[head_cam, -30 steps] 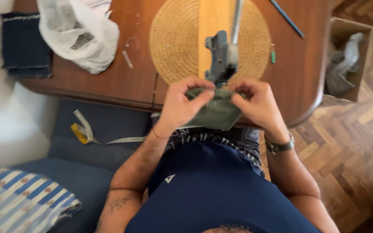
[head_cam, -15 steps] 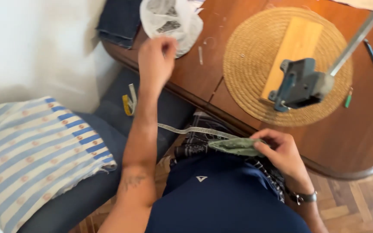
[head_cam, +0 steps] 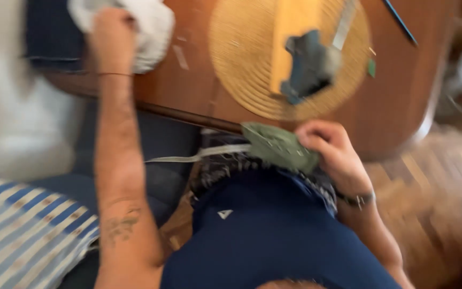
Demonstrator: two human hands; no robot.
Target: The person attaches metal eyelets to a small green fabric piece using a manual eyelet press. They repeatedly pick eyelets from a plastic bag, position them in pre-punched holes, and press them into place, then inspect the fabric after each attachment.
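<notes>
My right hand point(head_cam: 331, 147) grips a folded piece of green fabric point(head_cam: 278, 145) at the near edge of the wooden table point(head_cam: 397, 101), over my lap. A pale strap point(head_cam: 199, 154) trails left from the fabric. My left hand point(head_cam: 110, 29) is stretched far out to the upper left and rests on a white plastic bag point(head_cam: 153, 29) lying on the table; whether its fingers have closed on the bag is blurred. A dark metal clamp-like tool point(head_cam: 308, 67) sits on a yellow wooden board point(head_cam: 292, 32) atop a round woven mat point(head_cam: 241, 59).
Dark blue denim point(head_cam: 49, 37) lies at the table's far left corner. A striped blue-and-white cushion point(head_cam: 22, 225) sits on the dark seat point(head_cam: 161, 144) at my left. A dark pen point(head_cam: 399, 21) lies at the table's back right. Parquet floor point(head_cam: 439, 203) at right.
The view has swung and blurred. My left hand has left the green fabric and reached out to the white bag; my right hand keeps hold of the fabric.
</notes>
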